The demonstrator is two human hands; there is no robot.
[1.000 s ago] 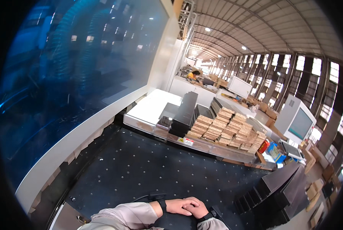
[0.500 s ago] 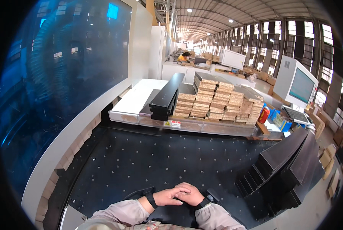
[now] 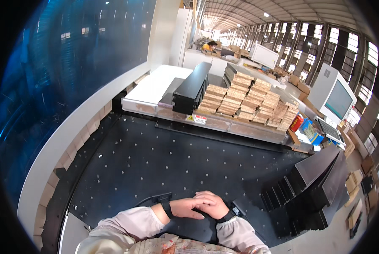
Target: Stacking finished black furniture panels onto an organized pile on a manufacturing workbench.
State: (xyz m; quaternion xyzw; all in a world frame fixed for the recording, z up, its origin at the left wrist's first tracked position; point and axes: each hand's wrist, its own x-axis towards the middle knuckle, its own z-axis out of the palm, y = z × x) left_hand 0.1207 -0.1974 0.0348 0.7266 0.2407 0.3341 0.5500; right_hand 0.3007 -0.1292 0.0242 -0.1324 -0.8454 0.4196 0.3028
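Note:
My left hand (image 3: 183, 208) and my right hand (image 3: 215, 206) rest against each other just above the near part of a black table (image 3: 155, 169) dotted with small studs. Their fingers overlap, mostly stretched out, with the left thumb apart; neither hand holds anything I can see. A dark band circles each wrist. To the right of my hands, several dark panels (image 3: 314, 171) stand on edge in a group, some leaning. Part of the right hand's fingers is hidden by the overlap.
A machine with a blue-tinted window (image 3: 83, 55) borders the left side. Across the table, a ledge carries long black boards (image 3: 190, 89) and stacked chipboard strips (image 3: 244, 95). At the right are a red can (image 3: 296, 122), a blue box (image 3: 312, 132) and a monitor (image 3: 337, 95).
My view has tilted and shifted, so the far ledge and its boards sit higher and turned. My hands stay together, their fingers shifting slightly against each other.

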